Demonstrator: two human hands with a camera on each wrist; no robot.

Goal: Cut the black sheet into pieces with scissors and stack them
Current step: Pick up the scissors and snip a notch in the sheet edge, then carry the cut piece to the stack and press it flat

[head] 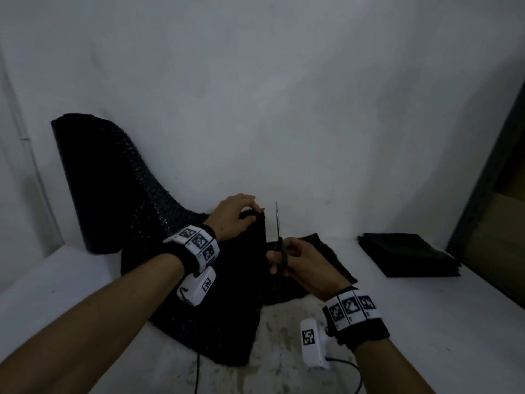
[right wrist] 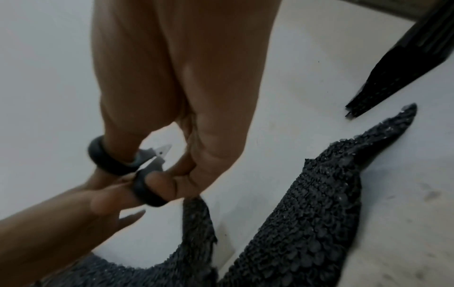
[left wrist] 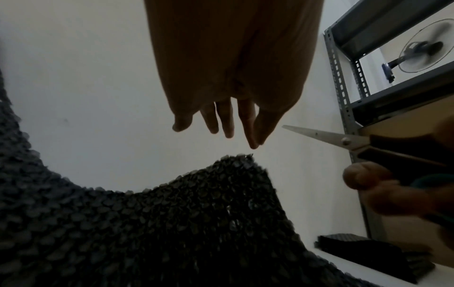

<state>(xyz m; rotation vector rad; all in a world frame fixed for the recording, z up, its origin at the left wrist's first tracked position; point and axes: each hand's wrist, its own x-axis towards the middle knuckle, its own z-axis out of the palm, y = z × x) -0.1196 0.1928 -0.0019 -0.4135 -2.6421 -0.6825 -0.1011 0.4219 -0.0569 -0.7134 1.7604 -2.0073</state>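
Holding the scissors (head: 279, 240) in my right hand (head: 308, 270), thumb through one black loop and other fingers (right wrist: 169, 186) curled through the second, blades closed and pointing up and away from me. My left hand (head: 235, 216) sits at the top edge of the black sheet (head: 159, 223); from the head view its fingers look curled over that raised edge, but the left wrist view shows the fingertips (left wrist: 228, 134) hanging fairly straight just above the sheet's corner with a gap under them, so I cannot tell whether I actually have hold of it. Sheet is large, bumpy-textured, black: its far left part stands up curved against the white wall (head: 284, 95), the middle lies on the white bench (head: 426, 308) under my left forearm, and a raised fold stands just left of the blades. A flatter flap of the same material (head: 326, 260) lies on the bench beneath my right hand. Stack of cut black pieces (head: 409, 255) rests on the bench to the right, well apart from the sheet, near the grey metal shelving (left wrist: 343, 93). A fan (left wrist: 427, 46) is visible beyond the shelving in the left wrist view. Marker bands on both wrists.
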